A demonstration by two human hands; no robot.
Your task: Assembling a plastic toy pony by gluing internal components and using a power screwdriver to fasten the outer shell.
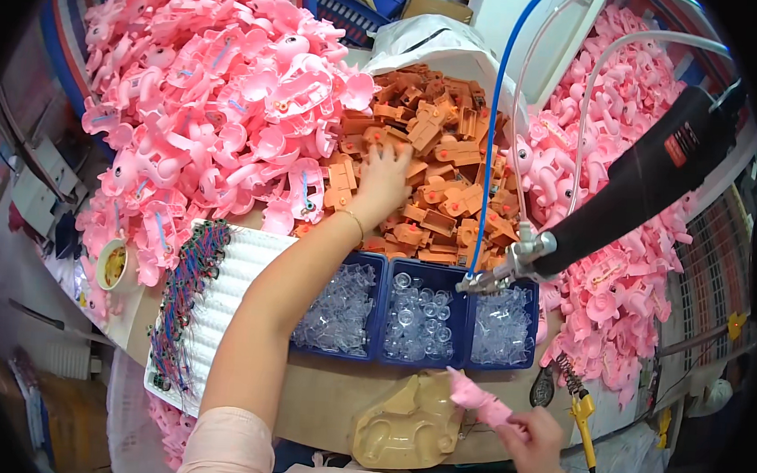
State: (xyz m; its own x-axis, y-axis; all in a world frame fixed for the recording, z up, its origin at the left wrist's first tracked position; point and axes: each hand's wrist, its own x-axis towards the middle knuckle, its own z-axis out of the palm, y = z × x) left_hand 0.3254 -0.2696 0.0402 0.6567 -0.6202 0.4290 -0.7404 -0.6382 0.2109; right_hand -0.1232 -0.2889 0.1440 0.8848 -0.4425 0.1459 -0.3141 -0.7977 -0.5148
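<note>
My left hand [383,181] reaches far across the table onto a heap of orange plastic housings [449,189], some with small red parts. Its fingers are spread and touch the heap, with nothing visibly gripped. At the near right, my right hand [534,446] pinches a pink moulded plastic piece [483,400] between thumb and fingers. The piece points up and left, close to the right edge of a tan moulded holder [407,422] with animal-shaped hollows. What lies under my left fingertips is hidden.
Pink toy shells [214,108] pile high at left, more [599,274] at right. Blue bins [383,310] hold clear plastic parts. A black hosed tool [638,182] hangs over them. Wire bundles [188,304] lie on a white ribbed tray [249,260]. A yellow-handled tool [584,423] hangs right.
</note>
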